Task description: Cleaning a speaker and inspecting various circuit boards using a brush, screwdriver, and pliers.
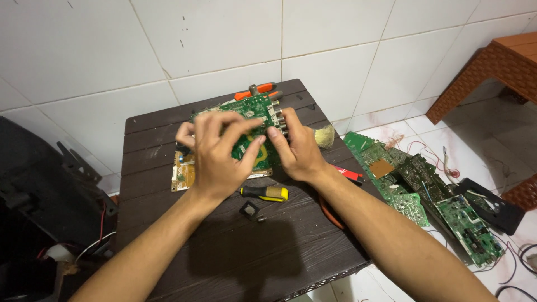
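Green circuit board (254,120): left hand (215,159) and right hand (299,148) are pinching it between thumbs and fingers above dark table (235,257); yellow-handled screwdriver (265,193) is lying near.

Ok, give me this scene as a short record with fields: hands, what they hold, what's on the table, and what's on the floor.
left hand: left hand grips the green circuit board from its left side
right hand: right hand grips the same board from its right side, thumb on top
board: held above the table, tilted toward the camera
under the board: tan circuit board lying flat
near the hands: yellow-handled screwdriver, small brush, orange-handled pliers
floor, right: pile of green circuit boards with loose wires
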